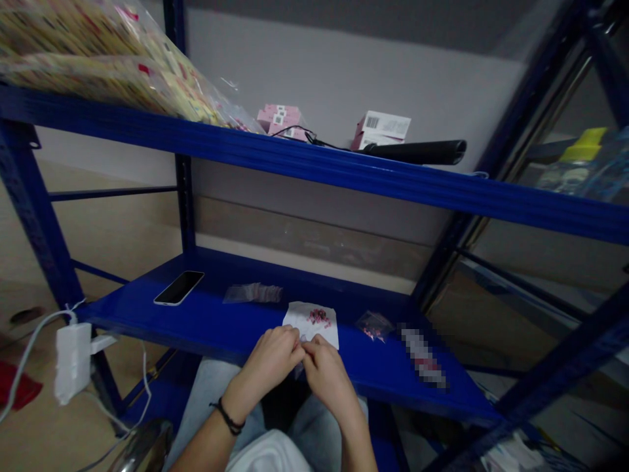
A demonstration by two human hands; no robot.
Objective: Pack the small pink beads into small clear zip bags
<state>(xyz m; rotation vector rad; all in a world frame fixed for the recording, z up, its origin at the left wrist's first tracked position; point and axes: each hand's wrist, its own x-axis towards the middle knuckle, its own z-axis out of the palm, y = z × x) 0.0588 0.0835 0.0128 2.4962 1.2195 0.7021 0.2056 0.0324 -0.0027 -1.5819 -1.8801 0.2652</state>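
Observation:
My left hand point(279, 349) and my right hand point(324, 366) meet at the front edge of the blue shelf, fingertips pinched close together. Between them shows a bit of a small clear plastic bag point(303, 338), mostly covered by the fingers. Just beyond the hands lies a white sheet of paper point(297, 314) bearing a loose heap of small pink and red pieces point(319, 318), too small to name. To the right is a clear bag of similar pieces point(375, 326). A stack of flat clear bags point(255, 293) lies to the left.
A phone point(179, 288) lies at the shelf's left. A blurred-out item point(423, 357) is at the right. The upper shelf point(314, 160) holds pink boxes point(281, 119), white boxes point(383, 128), a black tube-like object point(417, 152) and large bagged packets point(108, 65). A white power strip point(73, 360) hangs at the left post.

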